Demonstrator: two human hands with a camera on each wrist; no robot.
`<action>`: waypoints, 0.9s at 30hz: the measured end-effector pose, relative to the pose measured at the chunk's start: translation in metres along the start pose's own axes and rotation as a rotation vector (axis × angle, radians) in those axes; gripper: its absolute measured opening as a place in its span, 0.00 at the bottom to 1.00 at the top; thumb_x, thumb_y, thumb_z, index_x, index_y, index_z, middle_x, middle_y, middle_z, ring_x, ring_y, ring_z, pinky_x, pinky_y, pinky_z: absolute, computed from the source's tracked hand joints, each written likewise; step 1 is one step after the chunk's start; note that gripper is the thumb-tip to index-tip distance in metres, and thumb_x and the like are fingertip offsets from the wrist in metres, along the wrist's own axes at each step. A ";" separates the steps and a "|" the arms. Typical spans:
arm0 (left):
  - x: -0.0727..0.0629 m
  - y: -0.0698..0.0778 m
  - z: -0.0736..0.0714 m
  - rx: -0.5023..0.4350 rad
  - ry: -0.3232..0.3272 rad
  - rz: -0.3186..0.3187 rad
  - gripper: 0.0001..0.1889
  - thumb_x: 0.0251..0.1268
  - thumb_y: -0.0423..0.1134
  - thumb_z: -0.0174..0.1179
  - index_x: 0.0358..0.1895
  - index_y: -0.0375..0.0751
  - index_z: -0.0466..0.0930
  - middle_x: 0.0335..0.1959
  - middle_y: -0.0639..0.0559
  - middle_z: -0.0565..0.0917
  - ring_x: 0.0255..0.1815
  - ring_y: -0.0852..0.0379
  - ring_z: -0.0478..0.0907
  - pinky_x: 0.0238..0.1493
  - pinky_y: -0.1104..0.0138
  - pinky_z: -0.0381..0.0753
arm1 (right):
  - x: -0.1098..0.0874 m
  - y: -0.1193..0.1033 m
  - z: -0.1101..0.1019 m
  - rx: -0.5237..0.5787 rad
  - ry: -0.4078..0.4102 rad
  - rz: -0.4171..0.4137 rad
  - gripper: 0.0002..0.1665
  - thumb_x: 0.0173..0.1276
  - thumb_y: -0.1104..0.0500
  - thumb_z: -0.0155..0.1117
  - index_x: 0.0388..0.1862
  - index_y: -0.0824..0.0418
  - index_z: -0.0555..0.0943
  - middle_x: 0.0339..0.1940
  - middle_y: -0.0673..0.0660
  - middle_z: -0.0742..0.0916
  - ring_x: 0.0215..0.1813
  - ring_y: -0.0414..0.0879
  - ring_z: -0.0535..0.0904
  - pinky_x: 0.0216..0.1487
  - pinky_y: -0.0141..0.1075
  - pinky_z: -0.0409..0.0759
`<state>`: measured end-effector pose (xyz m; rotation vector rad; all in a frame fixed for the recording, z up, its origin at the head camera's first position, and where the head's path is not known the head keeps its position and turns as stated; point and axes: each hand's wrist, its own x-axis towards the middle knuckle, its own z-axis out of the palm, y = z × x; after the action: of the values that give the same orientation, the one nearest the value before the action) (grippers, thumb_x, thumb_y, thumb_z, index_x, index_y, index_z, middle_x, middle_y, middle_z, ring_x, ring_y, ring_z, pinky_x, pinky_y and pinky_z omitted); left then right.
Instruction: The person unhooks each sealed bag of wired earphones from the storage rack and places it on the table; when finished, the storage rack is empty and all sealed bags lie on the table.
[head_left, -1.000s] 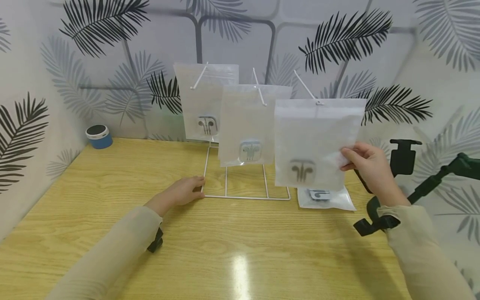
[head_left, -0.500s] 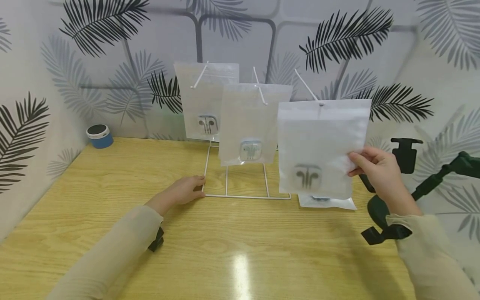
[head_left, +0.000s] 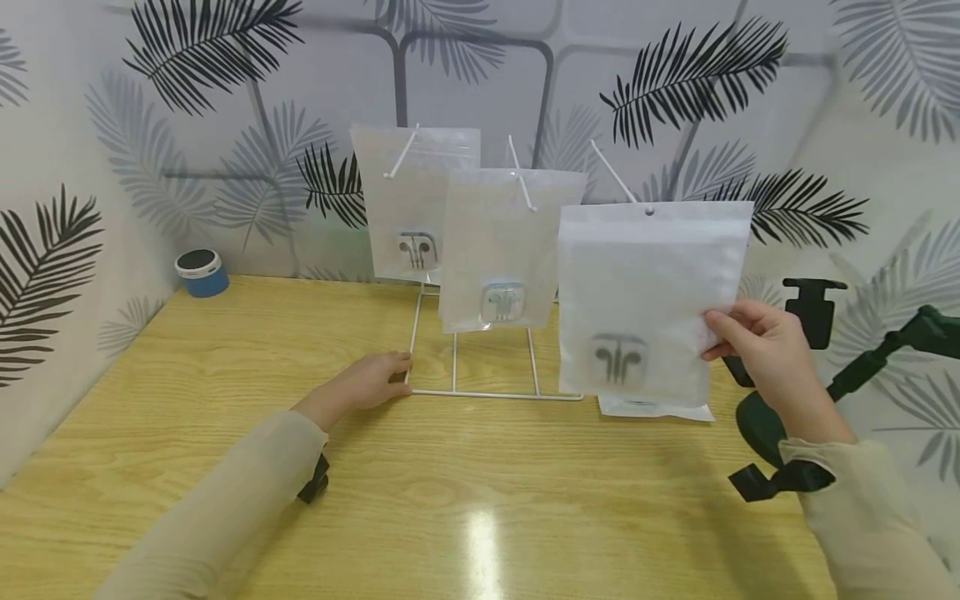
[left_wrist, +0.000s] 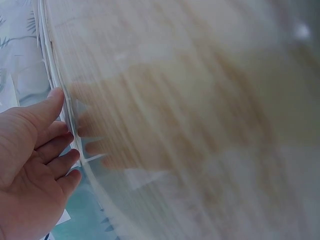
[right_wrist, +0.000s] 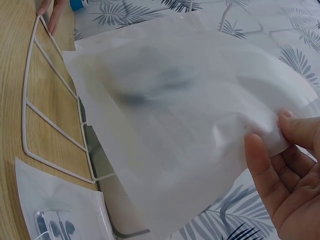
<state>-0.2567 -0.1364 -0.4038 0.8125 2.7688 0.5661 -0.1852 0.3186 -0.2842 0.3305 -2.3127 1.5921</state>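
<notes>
In the head view, my right hand (head_left: pixel 772 358) pinches the right edge of a white zip bag (head_left: pixel 675 267) between thumb and fingers. Earphones show faintly through its lower part. The bag's top hole sits at the tip of the rack's right hook (head_left: pixel 613 171). My left hand (head_left: pixel 367 381) holds the front left corner of the white wire rack (head_left: pixel 495 395); its thumb and fingers (left_wrist: pixel 67 162) lie at the wire in the left wrist view. Two more bags of earphones, a middle one (head_left: pixel 487 242) and a left one (head_left: pixel 397 200), hang on the other hooks.
Another earphone bag (right_wrist: pixel 55 200) lies on the wooden table (head_left: pixel 420 492) beside the rack, mostly hidden in the head view. At the back left stands a blue round speaker-like object (head_left: pixel 202 273). A black stand (head_left: pixel 810 317) with a dark green arm is at the right.
My right hand has moved slightly right and down, bringing the bag toward me along the hook to its tip. It now covers more of the bag on the table. The left hand stays put.
</notes>
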 end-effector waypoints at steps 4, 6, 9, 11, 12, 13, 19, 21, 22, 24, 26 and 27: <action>0.001 -0.001 0.000 -0.001 0.003 0.003 0.28 0.66 0.40 0.56 0.64 0.26 0.63 0.66 0.34 0.61 0.66 0.38 0.56 0.65 0.51 0.55 | -0.002 -0.002 -0.001 -0.010 0.005 -0.014 0.07 0.66 0.64 0.58 0.39 0.59 0.83 0.31 0.46 0.85 0.26 0.40 0.81 0.27 0.29 0.80; 0.002 -0.001 0.001 0.000 0.006 0.005 0.28 0.66 0.40 0.56 0.64 0.26 0.63 0.66 0.34 0.61 0.66 0.38 0.56 0.65 0.51 0.56 | -0.003 -0.003 -0.002 -0.011 0.002 -0.021 0.07 0.66 0.64 0.58 0.39 0.59 0.83 0.31 0.46 0.85 0.26 0.40 0.81 0.27 0.29 0.80; 0.003 -0.001 0.000 -0.001 0.008 0.009 0.28 0.66 0.40 0.56 0.64 0.26 0.63 0.66 0.34 0.61 0.66 0.38 0.56 0.65 0.51 0.55 | -0.004 -0.003 -0.003 0.018 -0.009 -0.020 0.07 0.66 0.65 0.58 0.39 0.59 0.83 0.31 0.47 0.85 0.26 0.40 0.81 0.27 0.28 0.80; 0.003 0.000 0.000 0.001 0.007 0.012 0.28 0.66 0.40 0.56 0.64 0.26 0.63 0.65 0.34 0.61 0.66 0.38 0.57 0.65 0.51 0.55 | -0.006 -0.003 -0.004 0.053 -0.019 -0.017 0.07 0.66 0.66 0.58 0.38 0.59 0.83 0.31 0.48 0.85 0.26 0.40 0.81 0.26 0.28 0.80; 0.003 0.000 0.000 0.001 0.006 0.012 0.28 0.66 0.40 0.56 0.64 0.26 0.63 0.65 0.34 0.61 0.66 0.38 0.57 0.65 0.51 0.55 | -0.007 -0.003 -0.004 0.069 -0.023 -0.016 0.07 0.66 0.66 0.58 0.38 0.59 0.83 0.31 0.48 0.85 0.26 0.40 0.81 0.26 0.28 0.80; 0.003 0.000 0.000 0.001 0.005 0.012 0.28 0.66 0.40 0.56 0.64 0.26 0.63 0.65 0.34 0.62 0.66 0.38 0.57 0.65 0.51 0.55 | -0.008 -0.002 -0.005 0.087 -0.027 -0.014 0.08 0.65 0.67 0.58 0.38 0.59 0.83 0.30 0.48 0.85 0.25 0.40 0.81 0.26 0.29 0.80; 0.002 -0.001 0.001 0.013 0.004 0.010 0.28 0.66 0.40 0.56 0.63 0.26 0.63 0.65 0.34 0.62 0.66 0.38 0.57 0.65 0.51 0.55 | -0.017 0.002 -0.008 0.120 -0.043 0.001 0.09 0.65 0.68 0.58 0.36 0.58 0.83 0.31 0.48 0.86 0.25 0.40 0.81 0.25 0.29 0.80; 0.002 -0.001 0.001 0.016 0.006 0.012 0.28 0.66 0.40 0.56 0.63 0.25 0.63 0.65 0.33 0.62 0.66 0.38 0.57 0.64 0.51 0.56 | -0.021 0.003 -0.010 0.095 -0.045 0.012 0.09 0.65 0.68 0.58 0.35 0.57 0.83 0.30 0.48 0.85 0.24 0.40 0.81 0.25 0.29 0.80; 0.002 -0.001 0.001 0.009 0.005 0.008 0.28 0.66 0.40 0.56 0.63 0.26 0.63 0.65 0.34 0.61 0.66 0.38 0.56 0.65 0.51 0.56 | -0.024 0.004 -0.011 0.090 -0.047 0.018 0.09 0.65 0.68 0.58 0.35 0.56 0.83 0.30 0.48 0.85 0.24 0.40 0.81 0.25 0.29 0.80; 0.001 0.000 0.001 0.008 0.006 0.006 0.28 0.66 0.40 0.56 0.63 0.26 0.63 0.66 0.34 0.61 0.66 0.38 0.56 0.64 0.51 0.56 | -0.028 0.006 -0.013 0.061 -0.053 0.022 0.09 0.66 0.68 0.57 0.35 0.56 0.83 0.28 0.48 0.85 0.24 0.40 0.81 0.25 0.29 0.80; 0.001 -0.001 0.002 0.005 0.005 0.002 0.28 0.66 0.40 0.56 0.64 0.26 0.62 0.66 0.34 0.61 0.66 0.38 0.56 0.65 0.51 0.56 | -0.033 0.009 -0.016 0.052 -0.066 0.021 0.10 0.66 0.68 0.57 0.34 0.57 0.83 0.28 0.49 0.85 0.23 0.41 0.80 0.24 0.30 0.80; 0.001 0.000 0.002 0.002 0.003 -0.004 0.28 0.66 0.40 0.56 0.64 0.26 0.62 0.66 0.34 0.61 0.66 0.38 0.56 0.65 0.51 0.55 | -0.035 0.010 -0.018 0.055 -0.074 0.022 0.10 0.66 0.69 0.56 0.34 0.58 0.83 0.27 0.49 0.85 0.23 0.41 0.80 0.24 0.30 0.80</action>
<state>-0.2573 -0.1357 -0.4055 0.8077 2.7738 0.5647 -0.1543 0.3394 -0.3006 0.3848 -2.3379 1.6833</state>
